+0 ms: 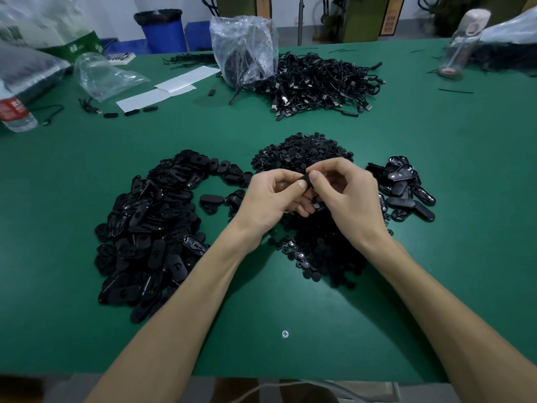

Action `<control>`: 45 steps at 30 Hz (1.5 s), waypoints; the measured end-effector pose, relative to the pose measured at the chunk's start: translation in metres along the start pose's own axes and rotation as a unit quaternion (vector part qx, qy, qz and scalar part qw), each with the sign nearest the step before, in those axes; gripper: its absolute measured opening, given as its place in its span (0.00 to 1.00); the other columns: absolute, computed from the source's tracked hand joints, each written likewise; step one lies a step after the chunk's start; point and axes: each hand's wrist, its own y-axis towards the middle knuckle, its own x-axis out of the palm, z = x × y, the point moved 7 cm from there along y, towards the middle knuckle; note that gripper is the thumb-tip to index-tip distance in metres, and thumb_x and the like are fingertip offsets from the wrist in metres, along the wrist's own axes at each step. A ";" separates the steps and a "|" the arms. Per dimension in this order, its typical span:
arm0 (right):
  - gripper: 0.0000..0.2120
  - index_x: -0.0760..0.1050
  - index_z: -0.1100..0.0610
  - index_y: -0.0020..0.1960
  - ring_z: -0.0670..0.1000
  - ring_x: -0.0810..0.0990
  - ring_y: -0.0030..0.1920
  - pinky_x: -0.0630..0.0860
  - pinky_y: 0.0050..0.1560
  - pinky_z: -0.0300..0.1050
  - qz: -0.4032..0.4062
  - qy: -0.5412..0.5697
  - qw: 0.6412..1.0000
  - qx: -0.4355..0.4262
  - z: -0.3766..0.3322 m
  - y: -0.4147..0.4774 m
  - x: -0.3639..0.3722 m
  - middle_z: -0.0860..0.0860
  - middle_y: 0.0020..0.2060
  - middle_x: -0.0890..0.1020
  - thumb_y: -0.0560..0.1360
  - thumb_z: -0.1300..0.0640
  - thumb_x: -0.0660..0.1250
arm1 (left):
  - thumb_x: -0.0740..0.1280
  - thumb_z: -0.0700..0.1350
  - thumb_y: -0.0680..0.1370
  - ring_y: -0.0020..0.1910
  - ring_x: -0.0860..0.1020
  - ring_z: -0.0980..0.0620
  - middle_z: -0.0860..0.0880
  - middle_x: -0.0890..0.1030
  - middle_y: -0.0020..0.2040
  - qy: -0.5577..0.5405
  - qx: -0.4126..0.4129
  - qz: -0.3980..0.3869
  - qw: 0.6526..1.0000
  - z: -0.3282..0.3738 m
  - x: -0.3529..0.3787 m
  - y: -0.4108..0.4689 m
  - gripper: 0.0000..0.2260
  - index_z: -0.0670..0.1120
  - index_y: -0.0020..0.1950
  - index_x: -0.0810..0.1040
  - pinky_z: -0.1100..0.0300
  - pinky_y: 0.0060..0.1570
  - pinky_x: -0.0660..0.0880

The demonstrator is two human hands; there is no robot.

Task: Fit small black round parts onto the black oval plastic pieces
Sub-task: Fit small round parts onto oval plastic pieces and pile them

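Observation:
My left hand (276, 196) and my right hand (345, 193) meet above the green table, both gripping one black oval piece (305, 180) between thumbs and fingers. Whether a round part sits on it is hidden by my fingers. A big heap of black oval pieces (151, 231) lies to the left. Small black round parts (308, 152) form a pile behind and under my hands, reaching toward me (319, 254). A smaller heap of oval pieces (404, 187) lies to the right.
A tangle of black cables (322, 82) and a clear plastic bag (244, 50) sit at the back centre. White paper sheets (168, 88), more bags and a water bottle (14, 112) lie at the back left. A clear bottle (462, 45) stands back right. A screw head (285, 333) sits near the front edge.

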 end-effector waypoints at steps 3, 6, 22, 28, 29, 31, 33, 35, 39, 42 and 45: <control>0.04 0.83 0.56 0.53 0.47 0.84 0.42 0.82 0.48 0.47 -0.006 0.009 1.000 -0.004 -0.001 -0.001 0.001 0.49 0.43 0.85 0.80 0.59 0.70 | 0.67 0.35 0.83 0.36 0.84 0.46 0.40 0.85 0.41 -0.007 0.002 -0.009 1.000 0.000 -0.003 -0.001 0.08 0.30 0.58 0.79 0.58 0.40 0.82; 0.04 0.83 0.56 0.53 0.47 0.85 0.42 0.82 0.48 0.46 -0.010 0.015 1.000 -0.005 0.000 0.001 0.001 0.50 0.44 0.85 0.80 0.59 0.70 | 0.67 0.36 0.83 0.40 0.86 0.42 0.40 0.86 0.45 -0.007 0.000 -0.014 1.000 0.000 -0.003 0.000 0.08 0.32 0.60 0.79 0.56 0.40 0.83; 0.14 0.83 0.62 0.57 0.64 0.72 0.62 0.71 0.65 0.57 0.130 -0.327 0.927 0.130 0.063 0.028 -0.085 0.64 0.56 0.77 0.80 0.66 0.60 | 0.63 0.30 0.79 0.67 0.65 0.32 0.30 0.70 0.66 0.632 -0.201 0.245 0.707 0.013 -0.165 0.022 0.07 0.33 0.57 0.72 0.41 0.68 0.61; 0.13 0.81 0.56 0.63 0.59 0.67 0.64 0.65 0.65 0.55 0.027 -0.298 0.953 0.052 0.046 0.028 -0.047 0.58 0.58 0.77 0.81 0.53 0.66 | 0.63 0.23 0.76 0.62 0.67 0.36 0.35 0.70 0.62 0.584 -0.081 0.293 0.753 0.015 -0.153 0.018 0.15 0.37 0.58 0.75 0.46 0.63 0.65; 0.15 0.80 0.54 0.64 0.57 0.67 0.64 0.64 0.66 0.54 -0.017 -0.281 0.959 0.037 0.042 0.025 -0.033 0.56 0.59 0.77 0.81 0.49 0.68 | 0.63 0.22 0.77 0.62 0.69 0.36 0.36 0.70 0.62 0.568 -0.060 0.293 0.767 0.018 -0.149 0.017 0.17 0.37 0.61 0.76 0.47 0.63 0.67; 0.19 0.79 0.51 0.67 0.55 0.66 0.65 0.62 0.65 0.52 -0.094 -0.279 0.956 0.004 0.037 0.018 -0.006 0.52 0.60 0.77 0.80 0.44 0.68 | 0.64 0.24 0.78 0.60 0.74 0.41 0.37 0.71 0.63 0.525 -0.010 0.296 0.798 0.027 -0.139 0.015 0.18 0.36 0.66 0.75 0.54 0.62 0.73; 0.19 0.79 0.50 0.67 0.55 0.67 0.63 0.60 0.61 0.48 -0.131 -0.296 0.946 -0.022 0.037 0.012 0.011 0.51 0.59 0.77 0.80 0.43 0.68 | 0.67 0.29 0.80 0.55 0.77 0.52 0.41 0.76 0.63 0.465 0.035 0.296 0.834 0.040 -0.122 0.013 0.15 0.39 0.66 0.78 0.66 0.58 0.72; 0.14 0.82 0.50 0.61 0.55 0.70 0.59 0.59 0.55 0.46 -0.127 -0.295 0.946 -0.037 0.036 0.012 0.016 0.51 0.55 0.78 0.80 0.46 0.69 | 0.72 0.33 0.79 0.48 0.80 0.62 0.49 0.83 0.56 0.360 0.059 0.255 0.895 0.045 -0.096 0.015 0.10 0.44 0.58 0.83 0.76 0.51 0.73; 0.07 0.82 0.51 0.54 0.54 0.71 0.53 0.61 0.52 0.48 -0.113 -0.284 0.951 -0.054 0.034 0.012 0.014 0.50 0.49 0.78 0.79 0.50 0.71 | 0.75 0.32 0.75 0.40 0.83 0.63 0.52 0.86 0.43 0.169 0.052 0.101 0.979 0.029 -0.028 0.016 0.08 0.45 0.48 0.85 0.71 0.45 0.77; 0.05 0.83 0.54 0.52 0.57 0.74 0.53 0.69 0.57 0.54 -0.091 -0.260 0.960 -0.050 0.032 0.012 0.009 0.52 0.48 0.80 0.78 0.54 0.72 | 0.76 0.33 0.75 0.43 0.81 0.57 0.48 0.85 0.45 0.090 0.047 0.079 0.992 0.012 -0.002 0.016 0.09 0.45 0.49 0.84 0.64 0.48 0.79; 0.03 0.84 0.55 0.49 0.55 0.79 0.50 0.74 0.56 0.57 -0.051 -0.204 0.976 -0.047 0.029 0.014 -0.001 0.51 0.45 0.84 0.78 0.56 0.72 | 0.76 0.32 0.74 0.46 0.81 0.54 0.49 0.84 0.46 0.046 0.058 0.085 0.994 0.003 0.004 0.015 0.11 0.46 0.49 0.83 0.62 0.48 0.80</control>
